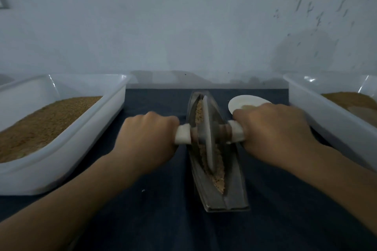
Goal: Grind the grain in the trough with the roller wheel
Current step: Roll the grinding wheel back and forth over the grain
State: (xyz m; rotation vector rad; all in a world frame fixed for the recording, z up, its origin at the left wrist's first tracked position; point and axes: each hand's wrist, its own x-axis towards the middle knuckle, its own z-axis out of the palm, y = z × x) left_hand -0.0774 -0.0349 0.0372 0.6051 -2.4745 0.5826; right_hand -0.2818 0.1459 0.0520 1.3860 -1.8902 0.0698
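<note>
Gripping the roller wheel by its axle, the left hand and right hand are each closing tightly around one handle end. It is standing upright in the trough, amid grain, mid-worktop, between two tubs.

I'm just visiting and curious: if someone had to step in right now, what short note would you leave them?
Left hand and right hand each grip one end of the roller wheel handle.
The wheel stands about midway along the metal trough on the dark cloth.
Grain in the trough looks coarse and only partly ground.
A small white dish sits beyond the right hand.
Left to do: keep rolling along the trough.
</note>
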